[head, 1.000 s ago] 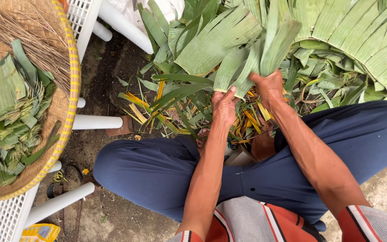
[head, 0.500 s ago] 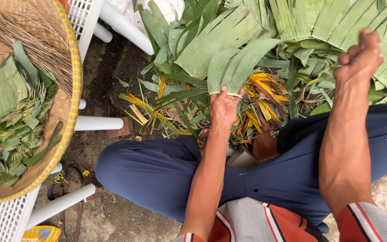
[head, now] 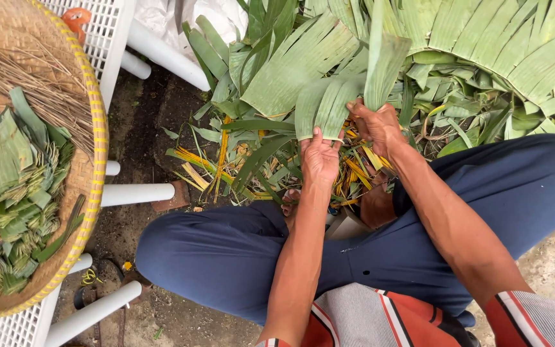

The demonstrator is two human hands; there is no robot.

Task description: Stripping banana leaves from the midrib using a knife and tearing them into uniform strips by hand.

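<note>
Head view: seated person's left hand (head: 319, 160) pinches broad leaf strips (head: 322, 106) low; right hand (head: 377, 122) grips another strip (head: 383, 67) beside them, above the leaf pile (head: 483, 58). Keeping edges aligned seems wise. Woven tray (head: 94, 128) sits left.

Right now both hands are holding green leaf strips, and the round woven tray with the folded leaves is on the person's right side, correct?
Not quite. The head view shows the woven tray on the person's left. The left hand and right hand do hold green leaf strips.
</note>
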